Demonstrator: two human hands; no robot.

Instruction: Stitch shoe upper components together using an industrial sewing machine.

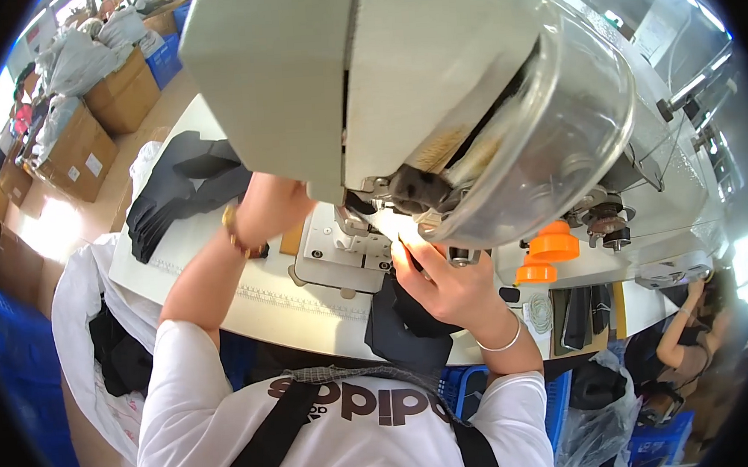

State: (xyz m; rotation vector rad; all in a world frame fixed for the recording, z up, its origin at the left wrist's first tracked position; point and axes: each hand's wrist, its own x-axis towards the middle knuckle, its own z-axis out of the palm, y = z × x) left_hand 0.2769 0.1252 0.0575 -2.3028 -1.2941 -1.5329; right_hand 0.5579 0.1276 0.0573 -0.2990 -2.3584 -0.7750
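Observation:
A large pale sewing machine point(270, 77) fills the upper middle, with a clear curved guard on its right side. My left hand point(280, 207) reaches in at the left of the machine head; its fingers are hidden behind the housing. By the presser foot, my right hand point(450, 282) has its fingers bent close to the stitching spot, gripping a dark fabric piece point(406, 338). That fabric hangs over the table's front edge below the hand. A metal work plate point(328, 253) lies between my two hands.
Dark cut pieces point(170, 194) lie stacked at the table's left. Orange knobs point(553, 244) stick out right of my right hand. A coil of cord point(539, 311) lies farther right. Cardboard boxes point(78, 157) stand at far left; another person point(689, 343) sits at right.

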